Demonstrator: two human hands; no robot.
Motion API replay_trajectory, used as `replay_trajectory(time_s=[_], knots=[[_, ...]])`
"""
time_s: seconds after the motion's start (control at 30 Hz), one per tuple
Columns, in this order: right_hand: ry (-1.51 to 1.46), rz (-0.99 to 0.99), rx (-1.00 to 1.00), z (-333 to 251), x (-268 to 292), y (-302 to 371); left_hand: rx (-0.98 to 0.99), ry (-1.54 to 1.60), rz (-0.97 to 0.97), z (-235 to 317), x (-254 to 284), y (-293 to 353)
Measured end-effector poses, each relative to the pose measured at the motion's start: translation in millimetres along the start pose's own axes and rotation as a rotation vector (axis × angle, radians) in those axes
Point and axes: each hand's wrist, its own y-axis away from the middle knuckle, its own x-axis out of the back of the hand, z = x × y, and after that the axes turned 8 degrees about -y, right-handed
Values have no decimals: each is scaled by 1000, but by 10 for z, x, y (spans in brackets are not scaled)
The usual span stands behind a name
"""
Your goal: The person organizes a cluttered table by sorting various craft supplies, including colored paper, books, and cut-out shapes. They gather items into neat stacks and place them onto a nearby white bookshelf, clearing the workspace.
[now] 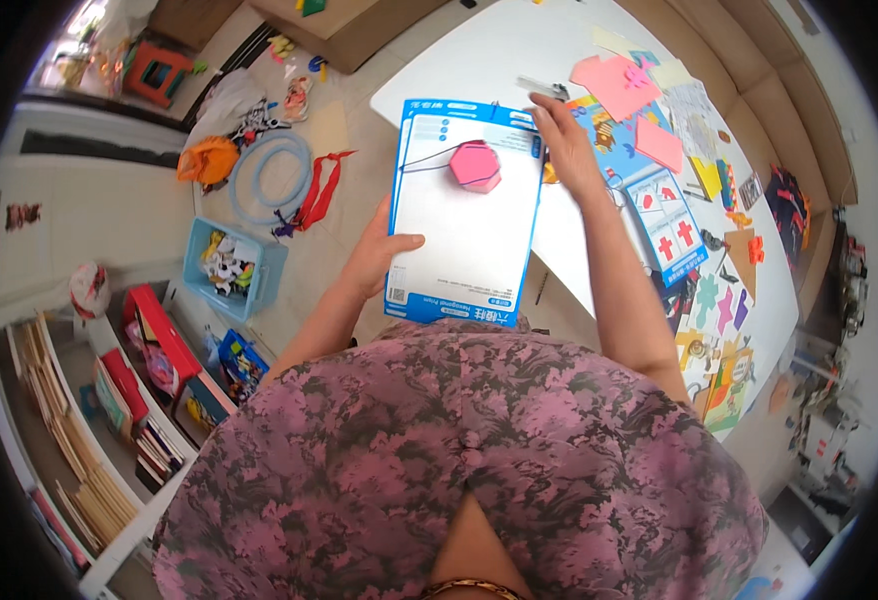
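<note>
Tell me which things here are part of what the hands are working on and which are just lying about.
In hand: blue-and-white paper pack, held by left hand and right hand; pink folded-paper hexagon lying on it.

Lying about: pink paper sheets, light blue plastic basket, blue hoop.

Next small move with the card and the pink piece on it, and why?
Probably lower the card flat onto the white table. The left hand grips its left edge and the right hand its top right corner, so it hangs partly past the table edge, over the floor. The pink hexagon sits loose on top and could slide off if the card tilts.
</note>
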Motion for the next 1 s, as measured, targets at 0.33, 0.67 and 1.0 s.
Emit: replay_trajectory(time_s=[0.33, 0.67, 1.0], knots=[[305, -320, -70, -519, -780, -100, -12, -6, 120, 105, 368, 638], [525, -692, 158, -950, -1537, -240, -142, -75, 493, -115, 558, 1100], [-454, -911, -212, -854, -2047, -313, -372, 113, 987, -294, -71, 1676]])
